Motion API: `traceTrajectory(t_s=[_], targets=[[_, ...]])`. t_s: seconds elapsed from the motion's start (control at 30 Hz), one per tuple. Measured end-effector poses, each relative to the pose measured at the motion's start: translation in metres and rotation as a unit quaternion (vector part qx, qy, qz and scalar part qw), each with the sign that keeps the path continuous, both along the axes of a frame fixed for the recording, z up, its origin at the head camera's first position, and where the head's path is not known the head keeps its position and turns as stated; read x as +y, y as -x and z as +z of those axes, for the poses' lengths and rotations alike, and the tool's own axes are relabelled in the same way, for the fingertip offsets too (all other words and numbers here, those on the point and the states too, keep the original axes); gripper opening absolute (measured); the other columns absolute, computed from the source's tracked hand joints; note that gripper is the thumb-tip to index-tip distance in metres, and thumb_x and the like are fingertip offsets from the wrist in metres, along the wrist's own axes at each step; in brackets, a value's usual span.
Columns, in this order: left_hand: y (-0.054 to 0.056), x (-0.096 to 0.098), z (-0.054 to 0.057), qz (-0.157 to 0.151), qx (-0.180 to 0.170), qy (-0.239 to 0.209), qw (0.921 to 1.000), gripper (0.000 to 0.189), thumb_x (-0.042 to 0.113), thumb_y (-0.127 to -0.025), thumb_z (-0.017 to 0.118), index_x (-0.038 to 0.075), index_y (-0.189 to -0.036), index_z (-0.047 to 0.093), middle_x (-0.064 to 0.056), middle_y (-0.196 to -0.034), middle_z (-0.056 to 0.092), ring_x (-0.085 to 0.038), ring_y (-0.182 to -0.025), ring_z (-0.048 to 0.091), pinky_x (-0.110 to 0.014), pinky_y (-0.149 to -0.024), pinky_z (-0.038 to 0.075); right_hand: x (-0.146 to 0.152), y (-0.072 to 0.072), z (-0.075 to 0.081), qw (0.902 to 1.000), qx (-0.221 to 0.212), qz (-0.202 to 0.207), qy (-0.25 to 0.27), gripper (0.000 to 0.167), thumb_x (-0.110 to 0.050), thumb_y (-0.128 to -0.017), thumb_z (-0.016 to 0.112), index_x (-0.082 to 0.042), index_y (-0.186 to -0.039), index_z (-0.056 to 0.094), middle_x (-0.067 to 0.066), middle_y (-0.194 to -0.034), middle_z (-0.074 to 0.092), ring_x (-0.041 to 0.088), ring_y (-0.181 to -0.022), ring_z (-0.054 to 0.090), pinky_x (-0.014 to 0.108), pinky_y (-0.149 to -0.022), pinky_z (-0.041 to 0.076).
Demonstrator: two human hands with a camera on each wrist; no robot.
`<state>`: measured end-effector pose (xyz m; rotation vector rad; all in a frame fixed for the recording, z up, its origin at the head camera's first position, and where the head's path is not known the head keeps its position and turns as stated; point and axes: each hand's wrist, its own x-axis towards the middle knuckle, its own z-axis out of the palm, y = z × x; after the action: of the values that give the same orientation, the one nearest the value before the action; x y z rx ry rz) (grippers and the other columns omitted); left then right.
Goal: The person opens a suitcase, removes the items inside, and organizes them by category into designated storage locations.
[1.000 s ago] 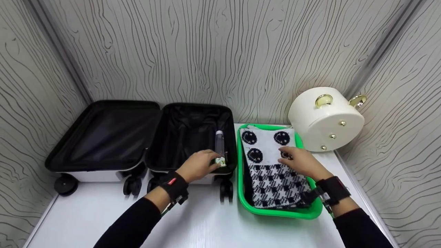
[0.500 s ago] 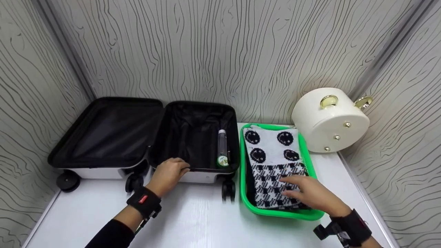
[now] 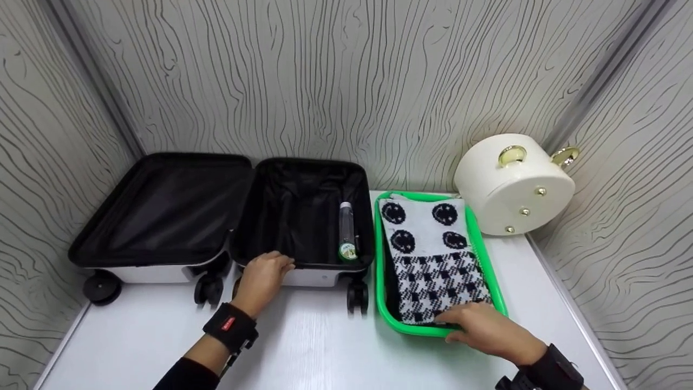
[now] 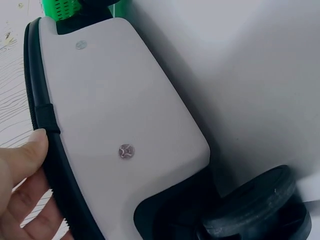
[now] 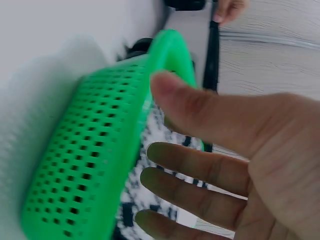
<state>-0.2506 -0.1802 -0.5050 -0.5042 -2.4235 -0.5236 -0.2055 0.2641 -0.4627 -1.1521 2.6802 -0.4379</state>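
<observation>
Since the frame half a second ago, the right hand (image 3: 479, 325) has come down from the middle of the folded black-and-white patterned cloth (image 3: 425, 257) to the near edge of the green plastic basket with small holes (image 3: 381, 281). Its thumb and fingers are apart, with the thumb by the rim and the fingers over the cloth. I cannot tell if they touch. The left hand (image 3: 265, 276) has stayed at the open white suitcase with black lining (image 3: 311, 278). It pinches the black front rim, thumb on one side and fingers on the other.

The clear bottle with a white cap and green label (image 3: 346, 230) lies inside the suitcase's right half, along its right side. The cloth is in the basket, just right of the suitcase. Behind the basket, a cream round case with gold rings (image 3: 514, 187) sits tipped. They are all on a shiny white table (image 3: 308, 338).
</observation>
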Motion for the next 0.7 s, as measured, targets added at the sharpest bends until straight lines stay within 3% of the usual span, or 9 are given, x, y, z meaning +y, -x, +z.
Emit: traceTrajectory(t_s=[0.1, 0.27, 0.53, 0.7], targets=[[0.000, 0.000, -0.001, 0.002, 0.003, 0.000, 1.0000, 0.007, 0.011, -0.080, 0.080, 0.006, -0.084, 0.076, -0.004, -0.078, 0.069, -0.021, -0.069, 0.067, -0.036, -0.064, 0.056, -0.001, -0.001, -0.006, 1.0000, 0.002, 0.003, -0.006, 0.031, -0.007, -0.084, 0.074, -0.013, -0.115, 0.072, -0.002, -0.108, 0.071, 0.018, -0.098, 0.067, 0.037, -0.080, 0.055], [-0.004, 0.001, -0.002, 0.010, -0.001, 0.000, 0.9999, 0.008, 0.012, -0.081, 0.080, 0.006, -0.086, 0.076, -0.004, -0.079, 0.069, -0.022, -0.070, 0.067, -0.037, -0.064, 0.056, 0.000, -0.004, -0.013, 0.9998, 0.006, 0.019, 0.002, 0.034, -0.003, -0.083, 0.072, -0.012, -0.116, 0.072, -0.003, -0.106, 0.071, 0.016, -0.096, 0.067, 0.034, -0.078, 0.055], [-0.015, 0.003, -0.001, 0.012, -0.003, -0.006, 0.9999, 0.008, 0.011, -0.082, 0.079, 0.006, -0.088, 0.077, -0.004, -0.080, 0.069, -0.022, -0.072, 0.067, -0.039, -0.069, 0.056, 0.000, -0.009, -0.017, 0.9949, 0.071, 0.066, 0.027, 0.037, 0.004, -0.078, 0.073, -0.010, -0.113, 0.073, -0.003, -0.096, 0.071, 0.013, -0.087, 0.068, 0.030, -0.071, 0.056], [-0.021, 0.005, 0.000, 0.008, -0.007, -0.010, 0.9999, 0.009, 0.011, -0.082, 0.078, 0.005, -0.089, 0.076, -0.004, -0.081, 0.069, -0.022, -0.073, 0.066, -0.040, -0.072, 0.056, 0.000, -0.008, -0.021, 0.9924, 0.105, 0.060, 0.026, 0.038, 0.005, -0.076, 0.074, -0.009, -0.111, 0.073, -0.001, -0.094, 0.072, 0.016, -0.085, 0.069, 0.031, -0.070, 0.057]])
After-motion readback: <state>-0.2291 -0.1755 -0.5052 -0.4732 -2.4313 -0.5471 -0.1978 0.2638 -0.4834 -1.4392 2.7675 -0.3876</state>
